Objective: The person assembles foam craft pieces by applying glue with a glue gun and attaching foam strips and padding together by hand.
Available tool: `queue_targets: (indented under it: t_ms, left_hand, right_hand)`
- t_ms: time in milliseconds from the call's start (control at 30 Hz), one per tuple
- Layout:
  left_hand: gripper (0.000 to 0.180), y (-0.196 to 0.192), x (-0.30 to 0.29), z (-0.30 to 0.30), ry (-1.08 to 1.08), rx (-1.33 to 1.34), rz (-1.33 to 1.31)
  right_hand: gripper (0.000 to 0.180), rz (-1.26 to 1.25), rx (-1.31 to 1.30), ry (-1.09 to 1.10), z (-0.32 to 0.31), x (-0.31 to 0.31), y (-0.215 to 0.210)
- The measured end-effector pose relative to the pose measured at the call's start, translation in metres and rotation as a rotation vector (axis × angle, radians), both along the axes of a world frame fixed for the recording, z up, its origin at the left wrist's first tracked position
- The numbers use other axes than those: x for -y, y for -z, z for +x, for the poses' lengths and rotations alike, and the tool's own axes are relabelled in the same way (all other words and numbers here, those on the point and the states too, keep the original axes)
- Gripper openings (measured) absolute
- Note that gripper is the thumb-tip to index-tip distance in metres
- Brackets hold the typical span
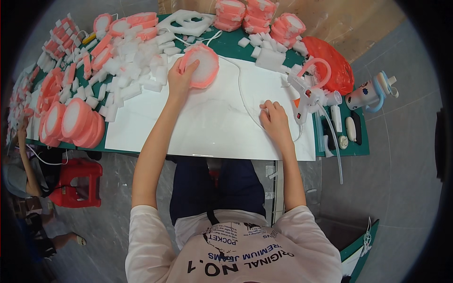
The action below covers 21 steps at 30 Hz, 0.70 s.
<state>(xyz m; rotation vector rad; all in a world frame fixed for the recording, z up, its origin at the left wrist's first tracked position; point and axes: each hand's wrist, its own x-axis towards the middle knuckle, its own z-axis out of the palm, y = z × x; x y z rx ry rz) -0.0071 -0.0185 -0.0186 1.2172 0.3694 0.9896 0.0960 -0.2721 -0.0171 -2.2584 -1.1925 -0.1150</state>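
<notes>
Shirt front: nearest the head camera, outside the bench's near edge. Left hand: grasps the pink-rimmed disc near the white sheet's far edge. Right hand: fingers curled, grip indeterminable, left of the glue gun. Open sheet extends between the forearms.

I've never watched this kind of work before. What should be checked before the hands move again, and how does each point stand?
1. Left hand has a grip on the pink-and-white round piece: ok, thumb over its white face.
2. Right hand is empty: cannot tell, its fingers are curled.
3. Glue gun seems within easy reach: ok, just beyond the right hand.
4. Glue gun is hot: cannot tell.
5. White sheet is free of the cord: not ok, it runs across between the hands.
</notes>
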Motion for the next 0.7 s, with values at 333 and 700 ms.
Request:
queue_targets:
  t_ms: [333,700]
  left_hand:
    - [0.034,-0.002,0.000,-0.006,0.051,-0.103,0.171]
    - [0.040,-0.012,0.018,-0.006,0.077,-0.270,0.556]
  right_hand:
    - [0.014,0.478,-0.033,0.265,-0.008,0.041,0.000]
    - [0.022,0.607,0.052,0.550,0.014,0.067,0.004]
